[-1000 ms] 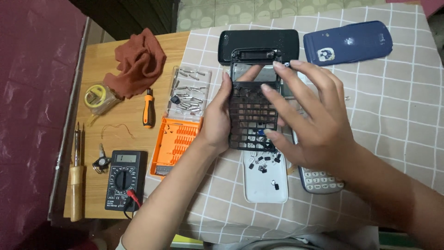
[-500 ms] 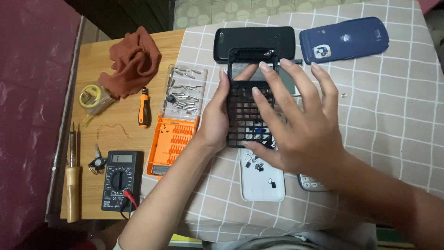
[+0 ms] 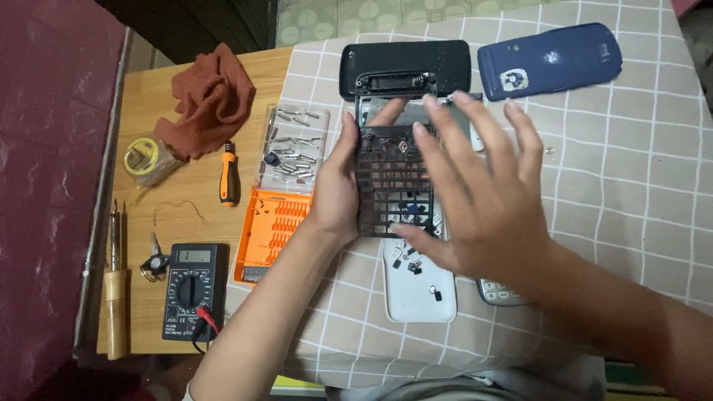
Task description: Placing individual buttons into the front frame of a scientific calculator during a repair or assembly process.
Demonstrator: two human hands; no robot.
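My left hand [image 3: 336, 191] grips the left edge of a black calculator front frame [image 3: 388, 172] with empty key holes, held just above the checked tablecloth [image 3: 631, 186]. My right hand [image 3: 475, 194] lies flat across the frame's right side, fingers spread, thumb at its lower edge. Under the frame lies a white pad [image 3: 420, 291] with a few small black keys on it. A black rear shell [image 3: 405, 65] sits just beyond the frame.
A dark blue cover [image 3: 549, 61] lies at the far right. Left of the cloth, on the wooden table [image 3: 186, 223]: an orange screwdriver bit case [image 3: 276, 223], orange-handled screwdriver [image 3: 229, 174], brown rag [image 3: 212, 100], tape roll [image 3: 142, 157], multimeter [image 3: 194, 289], soldering iron [image 3: 115, 289].
My right hand has slid down and left over the frame, its thumb now at the frame's lower edge. The view has shifted slightly; the left hand keeps its grip.
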